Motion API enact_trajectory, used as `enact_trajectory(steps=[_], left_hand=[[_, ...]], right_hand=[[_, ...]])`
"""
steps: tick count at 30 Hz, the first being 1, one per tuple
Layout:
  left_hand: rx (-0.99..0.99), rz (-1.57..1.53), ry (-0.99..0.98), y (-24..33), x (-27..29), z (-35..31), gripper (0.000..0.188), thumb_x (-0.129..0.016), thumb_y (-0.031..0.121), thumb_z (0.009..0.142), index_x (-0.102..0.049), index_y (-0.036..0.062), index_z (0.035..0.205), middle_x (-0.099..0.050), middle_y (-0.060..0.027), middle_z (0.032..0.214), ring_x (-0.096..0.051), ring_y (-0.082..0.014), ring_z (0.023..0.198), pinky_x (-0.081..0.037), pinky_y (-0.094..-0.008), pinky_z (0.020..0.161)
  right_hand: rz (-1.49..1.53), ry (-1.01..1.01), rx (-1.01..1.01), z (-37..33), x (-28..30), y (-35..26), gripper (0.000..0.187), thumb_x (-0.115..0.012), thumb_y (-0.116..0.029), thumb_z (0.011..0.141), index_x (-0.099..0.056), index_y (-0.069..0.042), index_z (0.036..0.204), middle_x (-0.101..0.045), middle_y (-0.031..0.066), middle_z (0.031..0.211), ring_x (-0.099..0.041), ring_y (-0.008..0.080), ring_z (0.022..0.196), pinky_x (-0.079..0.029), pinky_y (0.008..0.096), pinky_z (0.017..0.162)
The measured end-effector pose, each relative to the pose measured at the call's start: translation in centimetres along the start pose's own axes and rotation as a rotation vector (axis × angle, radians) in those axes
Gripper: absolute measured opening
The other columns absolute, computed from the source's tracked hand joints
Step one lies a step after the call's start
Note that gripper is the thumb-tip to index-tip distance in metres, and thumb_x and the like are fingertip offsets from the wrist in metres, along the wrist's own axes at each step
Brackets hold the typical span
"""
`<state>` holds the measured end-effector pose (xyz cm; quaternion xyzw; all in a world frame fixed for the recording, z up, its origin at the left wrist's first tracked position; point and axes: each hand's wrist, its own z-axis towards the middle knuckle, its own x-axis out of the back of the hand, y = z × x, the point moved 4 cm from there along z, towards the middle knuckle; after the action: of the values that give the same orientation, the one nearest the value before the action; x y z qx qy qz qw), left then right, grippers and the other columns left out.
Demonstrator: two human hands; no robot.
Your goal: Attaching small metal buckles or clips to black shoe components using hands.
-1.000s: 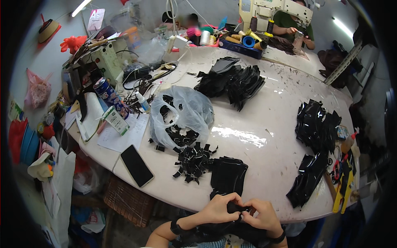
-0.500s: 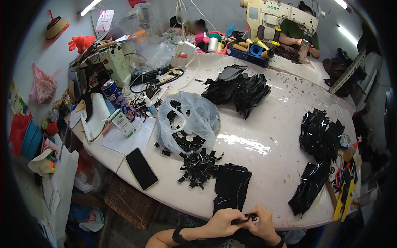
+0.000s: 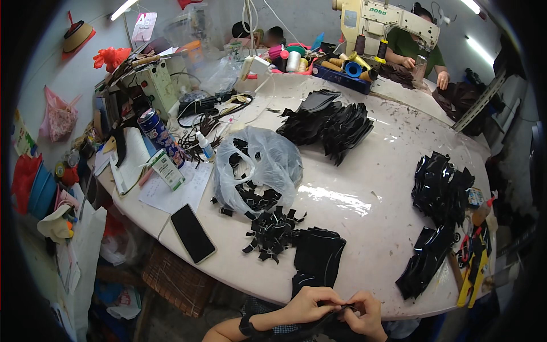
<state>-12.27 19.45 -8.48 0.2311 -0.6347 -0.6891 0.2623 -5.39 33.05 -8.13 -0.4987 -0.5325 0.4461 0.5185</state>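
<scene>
One pale table (image 3: 370, 268) holds one phone (image 3: 194, 233); two hands (image 3: 310, 306) pinch black material (image 3: 348, 308).

Open lane on desk (image 3: 370, 259) ran fwd from R hand (image 3: 364, 314), btwn flat blk stack (image 3: 319, 256) + R-side blk piles (image 3: 424, 261). Plastic bag (image 3: 279, 168) + scrap pile (image 3: 273, 231) blocked L; far blk heap (image 3: 342, 128) stood at lane's upper L.

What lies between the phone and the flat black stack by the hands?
In the head view, a heap of small black pieces lies between the phone and the flat black stack, nearer the stack.
</scene>
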Motion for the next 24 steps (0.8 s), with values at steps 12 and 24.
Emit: enact_trajectory(steps=[12,24], left_hand=[[-0.125,-0.042,0.012,0.5,-0.4,-0.2,0.012,-0.057,0.003,0.077,-0.059,-0.001,0.088,-0.06,-0.0089,0.083,-0.058,-0.0154,0.074,-0.045,-0.0239,0.065],[-0.011,-0.156,0.07,-0.9,-1.6,-1.3,0.01,-0.052,0.004,0.081,-0.054,-0.0009,0.089,-0.053,-0.0081,0.079,-0.055,-0.0143,0.069,-0.042,-0.0211,0.057]], right_hand=[[0.034,-0.112,0.061,0.0,-0.2,-1.1,0.018,-0.051,0.015,0.069,-0.048,0.003,0.081,-0.052,0.0091,0.073,-0.061,0.0181,0.063,-0.05,0.0247,0.055],[-0.04,-0.117,0.138,-0.2,0.0,-0.6,0.019,-0.051,0.017,0.067,-0.05,0.002,0.079,-0.05,0.0082,0.072,-0.059,0.0161,0.063,-0.047,0.0229,0.054]])
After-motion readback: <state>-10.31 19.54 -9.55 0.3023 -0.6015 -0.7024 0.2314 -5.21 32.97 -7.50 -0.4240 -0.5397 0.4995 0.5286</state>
